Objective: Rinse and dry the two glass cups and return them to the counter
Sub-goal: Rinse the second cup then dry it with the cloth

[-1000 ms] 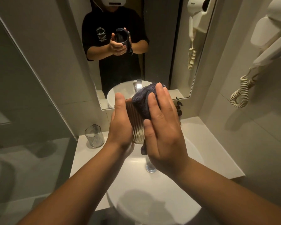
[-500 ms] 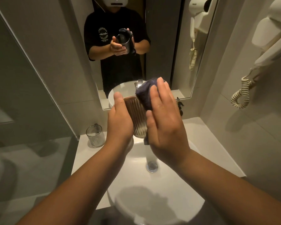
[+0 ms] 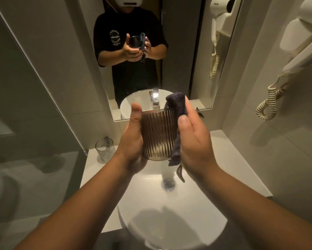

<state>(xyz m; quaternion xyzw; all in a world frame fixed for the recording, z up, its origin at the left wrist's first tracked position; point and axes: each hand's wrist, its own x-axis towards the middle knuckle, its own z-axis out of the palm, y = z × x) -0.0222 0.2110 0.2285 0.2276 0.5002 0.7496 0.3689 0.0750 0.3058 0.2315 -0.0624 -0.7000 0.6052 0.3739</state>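
A ribbed glass cup (image 3: 158,135) is held upright above the white sink basin (image 3: 202,210). My left hand (image 3: 133,139) grips its left side, thumb up by the rim. My right hand (image 3: 193,139) presses a dark blue cloth (image 3: 177,107) against the cup's right side; the cloth drapes over the rim and hangs below the cup. A second ribbed glass cup (image 3: 104,149) stands on the white counter (image 3: 92,168) at the left, near the glass partition.
The chrome faucet (image 3: 155,99) rises behind the held cup, below the wall mirror (image 3: 184,51). The basin drain (image 3: 168,184) lies under my hands. A wall hair dryer (image 3: 299,51) with a coiled cord hangs at right. A glass partition (image 3: 34,105) borders the left.
The cup has turned upright so its ribbed side faces me. My right hand has slid from over the cup's top to its right side, with the cloth now along that side.
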